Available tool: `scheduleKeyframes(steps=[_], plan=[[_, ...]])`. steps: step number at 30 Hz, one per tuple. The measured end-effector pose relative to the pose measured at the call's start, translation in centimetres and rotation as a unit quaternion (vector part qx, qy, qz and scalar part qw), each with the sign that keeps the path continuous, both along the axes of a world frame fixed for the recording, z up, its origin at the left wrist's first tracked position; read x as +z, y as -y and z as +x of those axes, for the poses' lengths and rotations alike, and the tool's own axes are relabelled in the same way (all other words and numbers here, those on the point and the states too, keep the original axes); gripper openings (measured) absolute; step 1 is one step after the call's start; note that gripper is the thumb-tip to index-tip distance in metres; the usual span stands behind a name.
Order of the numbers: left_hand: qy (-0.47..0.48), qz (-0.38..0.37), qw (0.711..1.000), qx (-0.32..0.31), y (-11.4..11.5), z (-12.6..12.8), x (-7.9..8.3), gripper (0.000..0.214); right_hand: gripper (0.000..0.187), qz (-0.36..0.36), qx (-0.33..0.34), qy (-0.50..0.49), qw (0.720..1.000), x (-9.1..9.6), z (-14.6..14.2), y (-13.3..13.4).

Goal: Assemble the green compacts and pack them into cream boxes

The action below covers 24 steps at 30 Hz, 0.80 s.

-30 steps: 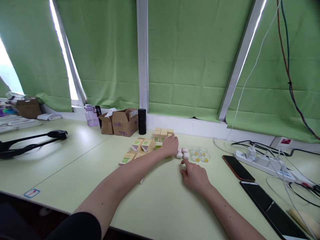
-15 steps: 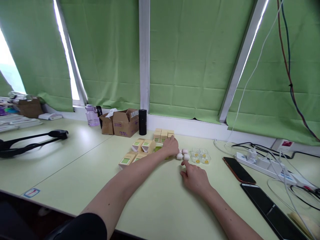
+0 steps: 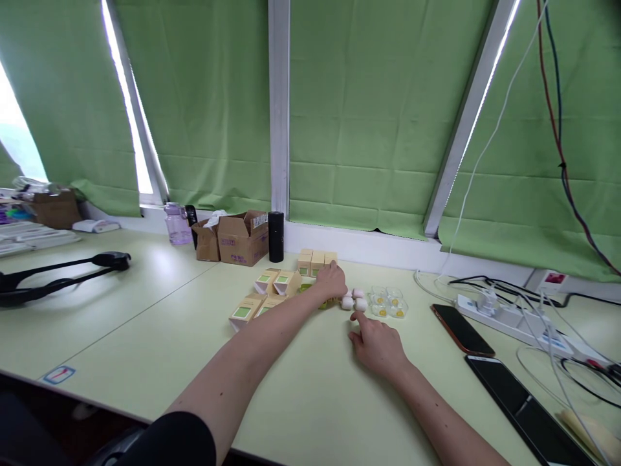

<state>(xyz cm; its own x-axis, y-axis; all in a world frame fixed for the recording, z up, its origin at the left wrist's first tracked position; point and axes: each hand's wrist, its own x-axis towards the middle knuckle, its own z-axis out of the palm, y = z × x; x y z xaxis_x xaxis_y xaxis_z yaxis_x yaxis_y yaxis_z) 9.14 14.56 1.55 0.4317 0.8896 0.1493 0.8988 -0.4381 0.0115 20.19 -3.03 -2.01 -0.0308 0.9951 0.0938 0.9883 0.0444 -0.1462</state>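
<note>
- Green pieces (image 3: 305,287) lie on the tabletop (image 3: 310,388) under and beside the left hand (image 3: 331,281), partly hidden by it, between the slant-topped cartons (image 3: 287,283) and the pale pinkish-white pieces (image 3: 347,303).
- The left hand is bent down over them, knuckles up; its fingertips are hidden, so I cannot tell whether it pinches anything.
- The right hand (image 3: 381,346) holds nothing: index finger reaching forward, thumb apart from it, just short of the pale pieces.
- Work in so tight a spot seems to call for light fingertip contact, small nudges rather than sweeps, and a raised left forearm, since it crosses close above the nearer cartons.
- The right index finger looks well placed to steady the pale pieces, which stand close together, two by two.
- Just right of these sit clear containers (image 3: 398,310), four cups in a square, each with something yellow in it; whether they are joined is too small to tell.
- Three small boxes (image 3: 304,263) stand side by side behind the left hand; their contents do not show.
- Farther back, a cardboard box (image 3: 242,239) has its flaps raised, its inside out of sight; the smaller carton (image 3: 206,242) beside it has something white at its top.
</note>
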Motion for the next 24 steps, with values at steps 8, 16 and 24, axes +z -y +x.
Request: scheduleKeyframes(steps=[8, 16, 24], plan=[[-0.003, 0.003, 1.000, -0.012, 0.6, -0.6, 1.0, 0.040, 0.034, 0.005, 0.002, 0.002, 1.000, -0.1, 0.1, 0.0], [-0.001, 0.052, 0.998, -0.020, 3.0, -5.3, 3.8, 0.021, 0.036, 0.007, 0.001, 0.000, 1.000, -0.2, 0.0, -0.1], [-0.008, 0.088, 0.995, -0.051, 8.6, -9.4, 2.0, 0.014, 0.034, 0.013, 0.002, -0.001, 1.000, -0.1, 0.0, 0.1]])
